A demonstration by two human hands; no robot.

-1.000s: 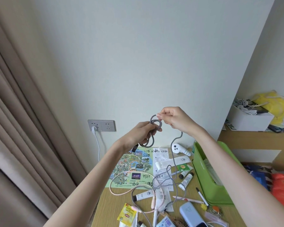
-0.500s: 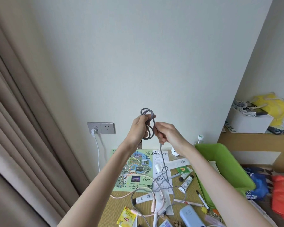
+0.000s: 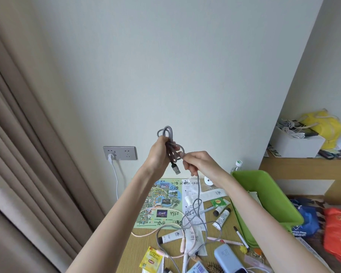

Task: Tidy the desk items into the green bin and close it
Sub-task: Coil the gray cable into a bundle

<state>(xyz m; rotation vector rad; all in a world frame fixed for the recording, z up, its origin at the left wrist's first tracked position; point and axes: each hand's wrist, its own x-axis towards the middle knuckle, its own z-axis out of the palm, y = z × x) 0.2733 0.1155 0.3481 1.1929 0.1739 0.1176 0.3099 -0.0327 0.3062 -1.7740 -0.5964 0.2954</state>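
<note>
Head view: both hands are being held up in front of the wall, above the surface (image 3: 144, 243).
Left hand (image 3: 159, 154): it is clenching a bundle of grey cable (image 3: 170, 149) loops; one loop is sticking up above the fist, and a USB plug (image 3: 175, 168) is hanging just below it.
Right hand (image 3: 200, 163): it is pinching the free run of the same cable just beside the bundle, fingers curled around the strand.
Cable tail: it is dropping from the right hand and trailing in loose curves over the papers and tubes on the surface.
Bin (image 3: 268, 203): the green bin is sitting open at the right edge of the surface, partly hidden by the right forearm; something pale seems to be lying inside, though the arm is covering most of it.
Map (image 3: 161, 201): a printed map with handwriting is lying flat at the back of the surface, under the hands.
Clutter: a pink cable (image 3: 146, 233), a blue case (image 3: 226, 257), a pen (image 3: 241, 237) and a yellow packet (image 3: 152, 260) are lying scattered near the front.
Socket (image 3: 119, 153): a white plug is sitting in the wall socket, left of the hands.
</note>
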